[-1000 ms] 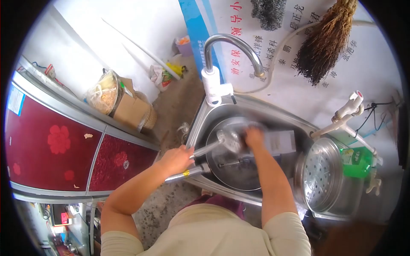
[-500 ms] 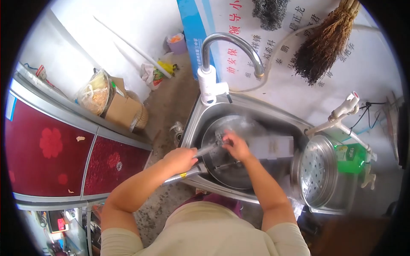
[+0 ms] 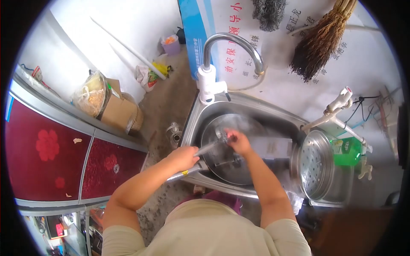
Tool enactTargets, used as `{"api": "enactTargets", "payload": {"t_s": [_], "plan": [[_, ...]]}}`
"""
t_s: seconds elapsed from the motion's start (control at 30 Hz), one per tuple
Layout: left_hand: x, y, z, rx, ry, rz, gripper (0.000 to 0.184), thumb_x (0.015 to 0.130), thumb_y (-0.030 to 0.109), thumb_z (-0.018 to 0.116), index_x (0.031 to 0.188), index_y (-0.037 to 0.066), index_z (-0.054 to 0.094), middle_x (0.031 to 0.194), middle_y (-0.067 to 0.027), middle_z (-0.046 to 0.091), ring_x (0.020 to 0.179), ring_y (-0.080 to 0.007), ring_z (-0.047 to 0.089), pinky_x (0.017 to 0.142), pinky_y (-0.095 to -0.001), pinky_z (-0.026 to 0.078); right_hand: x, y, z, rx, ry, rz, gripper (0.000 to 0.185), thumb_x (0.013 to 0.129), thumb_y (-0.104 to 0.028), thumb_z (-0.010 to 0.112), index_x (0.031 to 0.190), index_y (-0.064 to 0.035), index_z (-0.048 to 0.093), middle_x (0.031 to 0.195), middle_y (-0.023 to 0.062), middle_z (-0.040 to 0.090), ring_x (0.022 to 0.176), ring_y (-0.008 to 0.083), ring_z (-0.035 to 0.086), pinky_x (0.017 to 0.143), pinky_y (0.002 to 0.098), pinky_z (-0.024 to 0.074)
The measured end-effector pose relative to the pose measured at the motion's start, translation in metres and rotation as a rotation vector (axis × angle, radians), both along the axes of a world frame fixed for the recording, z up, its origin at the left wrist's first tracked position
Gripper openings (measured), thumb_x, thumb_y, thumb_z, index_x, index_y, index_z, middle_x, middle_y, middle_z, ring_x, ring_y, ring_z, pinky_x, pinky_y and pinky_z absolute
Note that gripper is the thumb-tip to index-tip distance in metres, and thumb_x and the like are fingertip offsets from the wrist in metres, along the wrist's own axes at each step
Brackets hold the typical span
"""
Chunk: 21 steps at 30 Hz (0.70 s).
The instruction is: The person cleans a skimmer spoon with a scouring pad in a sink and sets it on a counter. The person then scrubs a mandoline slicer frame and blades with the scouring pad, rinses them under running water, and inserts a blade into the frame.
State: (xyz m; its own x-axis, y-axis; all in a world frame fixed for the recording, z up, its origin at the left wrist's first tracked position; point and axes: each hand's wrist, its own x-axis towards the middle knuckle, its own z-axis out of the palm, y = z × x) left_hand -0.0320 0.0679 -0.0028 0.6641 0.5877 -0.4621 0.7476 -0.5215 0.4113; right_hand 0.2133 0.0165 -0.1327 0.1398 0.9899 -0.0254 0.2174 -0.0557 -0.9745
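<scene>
My left hand (image 3: 183, 158) is closed around the grey handle of a long metal utensil (image 3: 207, 148), which slants up and right over a wide pan (image 3: 239, 175). The utensil's far end is blurred, so I cannot tell its kind. My right hand (image 3: 239, 142) is closed at that end, fingers pinched on a small grey wad that looks like a steel wool scrubber (image 3: 224, 135). Inside the metal sink (image 3: 194, 123), the pan sits with its silver handle (image 3: 183, 173) jutting out over the left rim, below my left hand.
A tall faucet (image 3: 208, 85) arches over the sink. Right of the pan are a pale rectangular block (image 3: 273, 147), a perforated steamer tray (image 3: 316, 166) and a green bottle (image 3: 347, 151). A straw brush (image 3: 318, 47) hangs on the wall. Red-fronted cabinets (image 3: 47, 149) stand left.
My right hand has shifted slightly right and up along the utensil's far end. My left hand keeps its grip on the handle. The view has tilted a little.
</scene>
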Motion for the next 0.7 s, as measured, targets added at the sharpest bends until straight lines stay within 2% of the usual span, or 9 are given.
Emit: {"api": "enactTargets", "payload": {"t_s": [0.17, 0.27, 0.37, 0.47, 0.57, 0.7], "plan": [[-0.002, 0.002, -0.003, -0.020, -0.009, 0.008, 0.038, 0.081, 0.025, 0.055, 0.112, 0.003, 0.052, 0.098, -0.0211, 0.058, 0.091, -0.0358, 0.055, 0.079, -0.0408, 0.044, -0.001, 0.000, 0.002, -0.133, 0.129, -0.047, 0.026, 0.062, 0.006, 0.067, 0.077, -0.0064, 0.050, 0.117, 0.0100, 0.054, 0.115, 0.0235, 0.046, 0.092, 0.0280, 0.0362], [0.002, -0.001, 0.002, -0.038, 0.024, 0.005, 0.038, 0.081, 0.025, 0.055, 0.113, 0.003, 0.052, 0.099, -0.0210, 0.058, 0.092, -0.0357, 0.055, 0.079, -0.0403, 0.044, -0.012, 0.004, -0.003, -0.134, -0.009, -0.099, 0.027, 0.060, 0.006, 0.069, 0.074, -0.0067, 0.050, 0.119, 0.0124, 0.052, 0.119, 0.0238, 0.042, 0.095, 0.0298, 0.0341], [-0.003, 0.004, -0.002, -0.047, -0.022, 0.016, 0.038, 0.081, 0.025, 0.055, 0.113, 0.003, 0.052, 0.097, -0.0211, 0.058, 0.090, -0.0361, 0.055, 0.078, -0.0408, 0.044, 0.001, -0.001, -0.016, -0.027, 0.071, 0.005, 0.029, 0.057, 0.006, 0.071, 0.073, -0.0070, 0.050, 0.119, 0.0136, 0.052, 0.118, 0.0244, 0.042, 0.095, 0.0300, 0.0336], [-0.001, 0.006, 0.002, -0.037, -0.014, 0.019, 0.037, 0.082, 0.024, 0.055, 0.113, 0.003, 0.051, 0.096, -0.0213, 0.058, 0.089, -0.0366, 0.056, 0.077, -0.0415, 0.044, 0.006, -0.004, -0.011, -0.067, 0.032, 0.004, 0.030, 0.056, 0.005, 0.072, 0.072, -0.0073, 0.049, 0.119, 0.0130, 0.052, 0.120, 0.0251, 0.040, 0.096, 0.0304, 0.0329], [0.003, 0.003, 0.003, -0.021, 0.015, 0.001, 0.037, 0.081, 0.024, 0.055, 0.112, 0.004, 0.052, 0.096, -0.0213, 0.058, 0.088, -0.0367, 0.056, 0.076, -0.0418, 0.044, -0.008, -0.001, 0.014, -0.170, 0.183, -0.154, 0.030, 0.056, 0.006, 0.071, 0.072, -0.0070, 0.049, 0.119, 0.0131, 0.052, 0.118, 0.0252, 0.042, 0.095, 0.0308, 0.0335], [0.001, 0.005, -0.002, -0.014, -0.012, 0.003, 0.037, 0.081, 0.024, 0.056, 0.112, 0.004, 0.052, 0.096, -0.0206, 0.058, 0.089, -0.0361, 0.056, 0.076, -0.0417, 0.045, -0.006, 0.001, -0.009, -0.100, 0.080, -0.141, 0.031, 0.055, 0.006, 0.072, 0.072, -0.0064, 0.049, 0.118, 0.0129, 0.053, 0.111, 0.0228, 0.048, 0.091, 0.0298, 0.0365]]}}
